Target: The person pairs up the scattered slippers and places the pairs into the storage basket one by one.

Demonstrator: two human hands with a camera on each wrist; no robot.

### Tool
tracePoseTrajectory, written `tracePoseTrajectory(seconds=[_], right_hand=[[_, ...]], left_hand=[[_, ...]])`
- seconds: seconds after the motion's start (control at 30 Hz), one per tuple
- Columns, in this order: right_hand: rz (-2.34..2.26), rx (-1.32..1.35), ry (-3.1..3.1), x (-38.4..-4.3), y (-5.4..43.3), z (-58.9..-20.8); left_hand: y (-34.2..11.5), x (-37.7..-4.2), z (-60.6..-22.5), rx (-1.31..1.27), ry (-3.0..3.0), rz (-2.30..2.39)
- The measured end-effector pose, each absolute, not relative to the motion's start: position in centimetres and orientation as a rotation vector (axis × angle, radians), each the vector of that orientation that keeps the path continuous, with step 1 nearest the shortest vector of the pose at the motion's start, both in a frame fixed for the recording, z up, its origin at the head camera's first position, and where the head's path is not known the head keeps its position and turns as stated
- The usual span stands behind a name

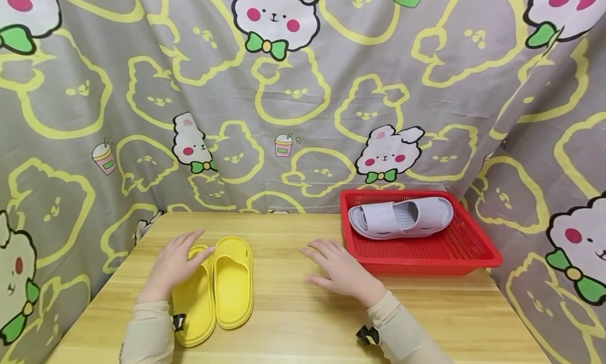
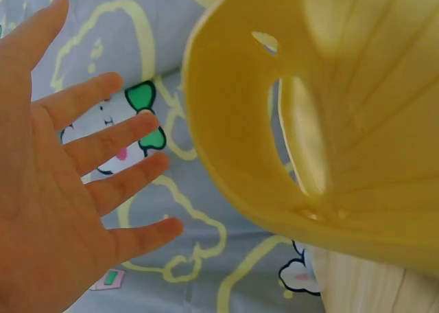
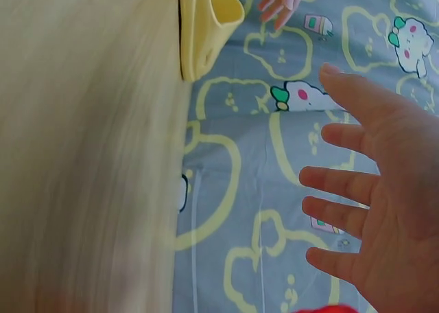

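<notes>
Two yellow slippers lie side by side at the left of the table: the left slipper (image 1: 193, 306) is partly covered by my left hand, and the right slipper (image 1: 233, 285) shows whole. My left hand (image 1: 174, 264) hovers over the left slipper with spread, nearly straight fingers and holds nothing; the left wrist view shows its palm (image 2: 55, 189) beside the yellow slipper (image 2: 233, 121). Over the middle of the table, left of a red basket (image 1: 454, 261), my right hand (image 1: 343, 269) is held with relaxed, parted fingers and nothing in it. A pair of grey-lilac slippers (image 1: 379, 219) lies in the basket.
The light wooden table (image 1: 284, 322) spans the foreground. Behind it and on both sides hangs a grey curtain (image 1: 303, 106) with yellow outlines and white cartoon animals. The basket stands at the table's back right, close to the curtain.
</notes>
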State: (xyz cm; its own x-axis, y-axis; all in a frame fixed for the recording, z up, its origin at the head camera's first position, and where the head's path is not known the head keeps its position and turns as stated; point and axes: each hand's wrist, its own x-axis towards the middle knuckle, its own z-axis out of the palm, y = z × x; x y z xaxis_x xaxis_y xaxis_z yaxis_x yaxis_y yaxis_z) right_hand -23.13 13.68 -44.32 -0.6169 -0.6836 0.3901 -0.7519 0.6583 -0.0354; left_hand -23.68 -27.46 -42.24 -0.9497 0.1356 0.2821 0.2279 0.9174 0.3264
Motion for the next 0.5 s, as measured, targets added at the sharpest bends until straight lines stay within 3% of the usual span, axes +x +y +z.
tracePoseTrajectory(seconds=[0.5], right_hand=[[0.256, 1.177, -2.619, -23.8, 10.8, -44.3]], left_hand=[[-29.7, -24.1, -43.2, -0.267, -2.924, -0.556]])
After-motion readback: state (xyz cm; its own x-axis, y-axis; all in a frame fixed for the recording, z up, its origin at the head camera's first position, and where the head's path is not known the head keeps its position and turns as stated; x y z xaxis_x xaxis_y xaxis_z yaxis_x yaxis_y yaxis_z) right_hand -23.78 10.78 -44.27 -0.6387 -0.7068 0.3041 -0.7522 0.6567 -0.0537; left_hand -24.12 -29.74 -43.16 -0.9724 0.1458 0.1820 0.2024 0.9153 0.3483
